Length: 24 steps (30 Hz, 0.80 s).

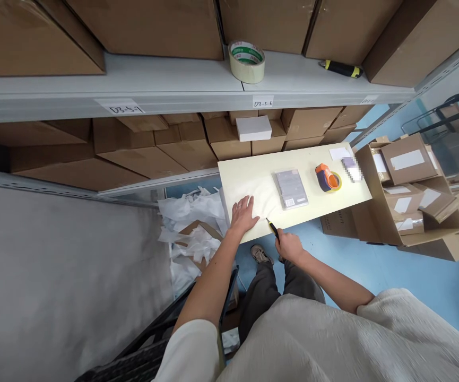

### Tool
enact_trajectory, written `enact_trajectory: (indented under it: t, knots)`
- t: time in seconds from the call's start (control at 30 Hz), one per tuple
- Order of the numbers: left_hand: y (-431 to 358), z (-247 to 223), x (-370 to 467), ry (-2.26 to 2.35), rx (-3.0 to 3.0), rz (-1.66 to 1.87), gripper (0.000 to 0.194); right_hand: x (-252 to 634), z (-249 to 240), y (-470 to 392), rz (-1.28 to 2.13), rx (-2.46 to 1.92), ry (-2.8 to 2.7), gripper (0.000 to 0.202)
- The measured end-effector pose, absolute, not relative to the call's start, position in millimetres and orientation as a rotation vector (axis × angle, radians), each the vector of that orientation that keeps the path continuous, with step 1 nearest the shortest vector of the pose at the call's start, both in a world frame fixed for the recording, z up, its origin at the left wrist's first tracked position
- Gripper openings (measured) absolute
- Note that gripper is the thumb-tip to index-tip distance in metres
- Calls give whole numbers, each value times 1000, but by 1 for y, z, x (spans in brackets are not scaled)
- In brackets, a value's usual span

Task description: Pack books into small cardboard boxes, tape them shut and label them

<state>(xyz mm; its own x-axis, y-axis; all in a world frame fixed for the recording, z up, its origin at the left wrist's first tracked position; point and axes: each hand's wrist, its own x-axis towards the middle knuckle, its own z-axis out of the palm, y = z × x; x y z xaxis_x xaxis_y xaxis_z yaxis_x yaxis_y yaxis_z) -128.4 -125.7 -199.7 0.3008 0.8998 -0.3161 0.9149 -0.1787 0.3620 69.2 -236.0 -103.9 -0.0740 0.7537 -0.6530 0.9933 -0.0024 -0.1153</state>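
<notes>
My left hand (243,216) lies flat with its fingers out on a thin, wrinkled whitish sheet (261,199) at the left end of a pale-yellow tabletop (312,159). In my right hand (290,246) is a black and yellow utility knife (273,228), gripped by its handle. Its tip points away from me at the sheet, near the table's front edge; whether the blade touches is too small to tell. Just right of the sheet lies a flat grey package (291,189) with a small barcode label, and neither hand touches it.
An orange and purple tape dispenser (323,178) stands further right. Above, a shelf (173,74) bears cartons, a tape roll (247,63) and a second cutter (340,69). An open carton (372,196) of boxes stands at right. Crumpled white plastic (193,239) fills the left floor.
</notes>
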Motion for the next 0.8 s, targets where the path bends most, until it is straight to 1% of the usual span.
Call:
enact_trajectory:
  t: [0.17, 0.3, 0.37, 0.43, 0.53, 0.67, 0.8]
  knots:
    - [-130, -203, -127, 1623, 2072, -55, 87, 73, -93, -240, -778, 1811, 1871, 38]
    - [-132, -202, -124, 1615, 2064, -74, 83, 86, -73, -234, -821, 1968, 1863, 34]
    - [-132, -202, -122, 1620, 2052, -87, 82, 98, -63, -224, -998, 2105, 1854, 32]
    - [-131, -201, -120, 1629, 2045, -94, 82, 113, -55, -211, -1315, 2231, 1822, 30]
    - [-130, -202, -119, 1634, 2038, -115, 82, 132, -46, -192, -1702, 2368, 1808, 35]
    - [-129, -204, -120, 1631, 2018, -176, 81, 149, -35, -170, -1886, 2400, 1932, 39]
    - [-127, -203, -121, 1651, 2016, -232, 82, 164, -10, -149, -1910, 2303, 2111, 44]
